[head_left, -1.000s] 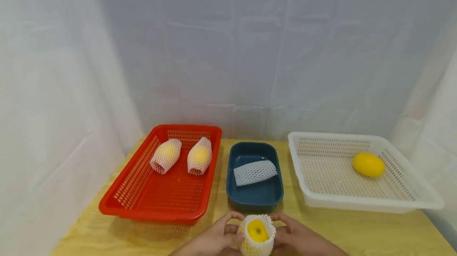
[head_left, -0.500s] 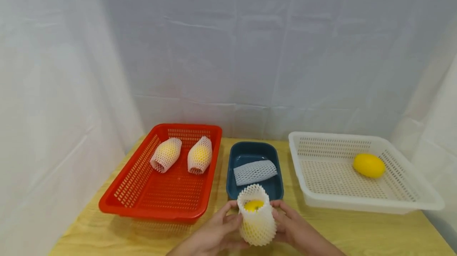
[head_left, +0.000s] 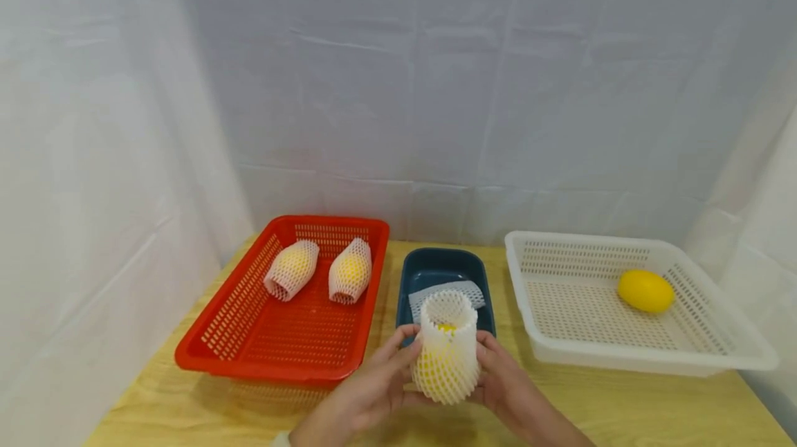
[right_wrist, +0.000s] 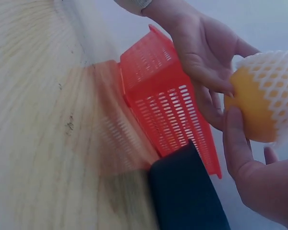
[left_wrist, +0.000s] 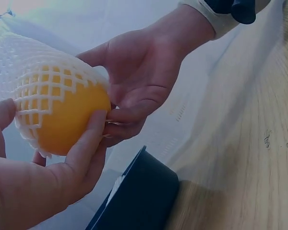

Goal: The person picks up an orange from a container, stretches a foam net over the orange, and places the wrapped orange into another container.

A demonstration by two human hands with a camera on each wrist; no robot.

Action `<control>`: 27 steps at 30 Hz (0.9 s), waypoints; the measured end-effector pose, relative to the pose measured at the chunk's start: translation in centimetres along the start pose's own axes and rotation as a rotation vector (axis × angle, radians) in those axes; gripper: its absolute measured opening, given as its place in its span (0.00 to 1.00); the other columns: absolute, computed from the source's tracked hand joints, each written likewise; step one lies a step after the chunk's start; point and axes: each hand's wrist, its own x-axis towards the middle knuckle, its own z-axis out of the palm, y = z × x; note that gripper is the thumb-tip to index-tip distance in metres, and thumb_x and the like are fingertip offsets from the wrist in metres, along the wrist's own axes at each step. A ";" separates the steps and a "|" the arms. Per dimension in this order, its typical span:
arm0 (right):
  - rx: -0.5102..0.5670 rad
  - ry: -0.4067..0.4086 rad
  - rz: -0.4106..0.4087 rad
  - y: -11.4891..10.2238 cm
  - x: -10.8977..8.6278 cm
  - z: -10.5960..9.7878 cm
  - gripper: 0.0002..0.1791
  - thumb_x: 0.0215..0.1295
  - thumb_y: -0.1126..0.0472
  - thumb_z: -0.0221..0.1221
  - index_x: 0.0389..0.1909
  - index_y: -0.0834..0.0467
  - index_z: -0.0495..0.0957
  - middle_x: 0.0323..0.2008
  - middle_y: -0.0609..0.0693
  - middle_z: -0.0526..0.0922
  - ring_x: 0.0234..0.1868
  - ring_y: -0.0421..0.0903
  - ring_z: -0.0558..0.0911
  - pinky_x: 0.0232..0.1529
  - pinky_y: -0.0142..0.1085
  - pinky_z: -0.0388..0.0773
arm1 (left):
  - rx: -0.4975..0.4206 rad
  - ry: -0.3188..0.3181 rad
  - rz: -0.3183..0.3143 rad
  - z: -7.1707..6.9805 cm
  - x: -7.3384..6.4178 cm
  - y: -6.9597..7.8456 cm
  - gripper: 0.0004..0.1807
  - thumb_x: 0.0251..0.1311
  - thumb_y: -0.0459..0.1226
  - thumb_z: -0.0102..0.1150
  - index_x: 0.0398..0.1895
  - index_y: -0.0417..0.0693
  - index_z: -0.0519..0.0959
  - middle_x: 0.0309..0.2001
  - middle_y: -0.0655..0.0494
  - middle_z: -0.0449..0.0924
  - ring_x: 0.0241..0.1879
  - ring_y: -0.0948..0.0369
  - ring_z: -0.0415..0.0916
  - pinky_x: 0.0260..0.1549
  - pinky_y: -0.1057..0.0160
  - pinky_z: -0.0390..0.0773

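In the head view, a yellow oval fruit (left_wrist: 69, 122) sits inside a white foam net sleeve (head_left: 445, 364), held up at the front of the blue bin. The sleeve's open top rises above the fruit, while bare yellow skin shows at the lower end in both wrist views. My left hand (head_left: 380, 391) grips it from the left, thumb on the net. From the other side my right hand (head_left: 507, 385) holds it with curved fingers. Fingertips of both hands meet at the bare end of the fruit (right_wrist: 252, 108) in the right wrist view.
A red basket (head_left: 268, 371) at the left holds two netted fruits (head_left: 350, 270). Behind my hands, the dark blue bin (head_left: 407, 267) contains a flat foam net sleeve (head_left: 467, 288). At the right, a white basket (head_left: 623, 357) holds one bare yellow fruit (head_left: 645, 290). White sheeting surrounds the wooden table.
Both hands have lifted the fruit up and away from me, toward the blue bin. The sleeve's rim now stands higher above the fruit, and its opening has tipped upward.
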 end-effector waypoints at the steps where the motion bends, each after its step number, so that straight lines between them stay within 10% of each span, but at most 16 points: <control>1: -0.001 0.013 0.004 -0.2 0.1 0.0 0.07 0.75 0.54 0.43 0.49 0.45 0.67 0.42 0.43 0.79 0.42 0.42 0.81 0.45 0.39 0.79 | 0.001 -0.001 0.002 0.0 0.0 0.1 0.25 0.71 0.50 0.49 0.64 0.52 0.57 0.55 0.49 0.73 0.52 0.54 0.75 0.54 0.45 0.75; 15: 0.026 -0.092 -0.010 -0.7 0.7 -0.6 0.12 0.76 0.59 0.38 0.51 0.49 0.69 0.46 0.45 0.79 0.45 0.43 0.81 0.48 0.40 0.79 | 0.042 0.066 0.024 -0.4 0.4 0.1 0.36 0.71 0.50 0.47 0.74 0.41 0.52 0.63 0.41 0.66 0.52 0.52 0.74 0.53 0.45 0.76; 27: -0.003 0.020 0.053 -0.8 1.0 -0.2 0.09 0.74 0.57 0.42 0.50 0.51 0.66 0.46 0.46 0.77 0.43 0.45 0.79 0.47 0.41 0.78 | 0.033 0.127 0.015 -0.5 0.7 -0.4 0.31 0.71 0.48 0.50 0.70 0.45 0.54 0.64 0.41 0.65 0.57 0.48 0.72 0.54 0.41 0.73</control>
